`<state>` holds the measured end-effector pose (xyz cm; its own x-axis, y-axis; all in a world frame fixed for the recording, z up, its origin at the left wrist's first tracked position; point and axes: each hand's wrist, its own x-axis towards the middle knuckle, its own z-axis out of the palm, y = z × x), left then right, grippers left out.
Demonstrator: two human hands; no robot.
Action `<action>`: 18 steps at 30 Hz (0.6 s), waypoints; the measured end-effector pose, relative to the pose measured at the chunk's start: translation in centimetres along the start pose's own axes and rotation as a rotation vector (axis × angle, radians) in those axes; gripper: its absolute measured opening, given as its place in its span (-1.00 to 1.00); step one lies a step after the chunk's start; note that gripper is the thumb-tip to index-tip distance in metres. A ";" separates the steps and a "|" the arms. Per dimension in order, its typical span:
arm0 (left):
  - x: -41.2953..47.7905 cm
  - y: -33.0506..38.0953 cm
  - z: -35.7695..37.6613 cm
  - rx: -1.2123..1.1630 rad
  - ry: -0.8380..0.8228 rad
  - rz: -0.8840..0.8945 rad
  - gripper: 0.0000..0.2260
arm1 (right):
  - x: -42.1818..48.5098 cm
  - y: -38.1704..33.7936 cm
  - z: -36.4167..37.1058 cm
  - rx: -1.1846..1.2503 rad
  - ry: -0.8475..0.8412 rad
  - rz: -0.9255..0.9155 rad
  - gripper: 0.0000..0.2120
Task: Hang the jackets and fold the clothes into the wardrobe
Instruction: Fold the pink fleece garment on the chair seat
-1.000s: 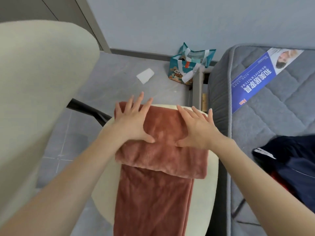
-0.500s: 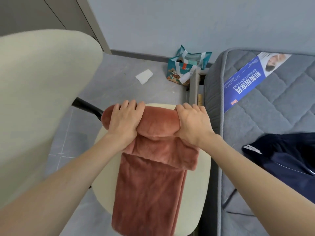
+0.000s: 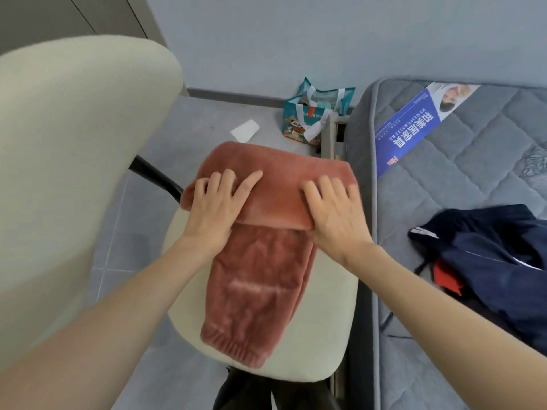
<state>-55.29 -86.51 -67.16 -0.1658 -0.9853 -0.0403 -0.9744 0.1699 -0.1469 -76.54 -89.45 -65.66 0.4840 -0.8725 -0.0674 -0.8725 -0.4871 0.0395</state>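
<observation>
Far L: cream chair back (image 3: 74, 143), off to the side, not in use. Mid: chair seat (image 3: 325, 335) serving as folding surface. Pink fleece trousers (image 3: 266, 276) laid along it, cuffs at near edge, waist end doubled over at far edge. Prob. mid-fold, to shorten for a wardrobe shelf.

L hand (image 3: 219, 202) flat on fold's left part, fingers (image 3: 251, 179) spread & straight, gripping nothing, likely pressing to keep the thick pile down. R hand (image 3: 334, 208) same on right part, fingers flat & released, thumb at fold's lower edge.

Behind, on floor: white paper scrap (image 3: 245, 134) & teal bag (image 3: 313, 116), not in play.

Right: bed (image 3: 473, 187) w/ blue leaflet (image 3: 414, 128). Navy jacket (image 3: 497, 255) heaped there, prob. waiting for a hanger. Wardrobe not in view.
</observation>
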 end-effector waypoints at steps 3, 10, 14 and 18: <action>-3.9 0.1 1.6 -0.067 -0.221 0.055 -0.24 | -3.1 -1.6 1.4 0.187 -0.341 -0.084 -0.49; -5.2 0.5 0.8 -0.518 0.182 -0.112 -0.79 | -3.3 -2.3 0.5 0.461 0.168 0.083 -0.87; -2.2 1.4 0.7 -0.530 0.244 -0.143 -0.64 | -0.6 -1.9 1.4 0.385 0.079 0.116 -0.55; -2.3 2.9 4.6 -0.424 -0.113 -0.112 -0.51 | -1.6 -2.8 5.4 0.338 -0.191 0.156 -0.46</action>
<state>-57.09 -83.72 -72.03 -0.0608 -0.9855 -0.1583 -0.9654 0.0178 0.2602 -75.24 -86.51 -71.04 0.3511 -0.8961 -0.2714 -0.9226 -0.2817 -0.2635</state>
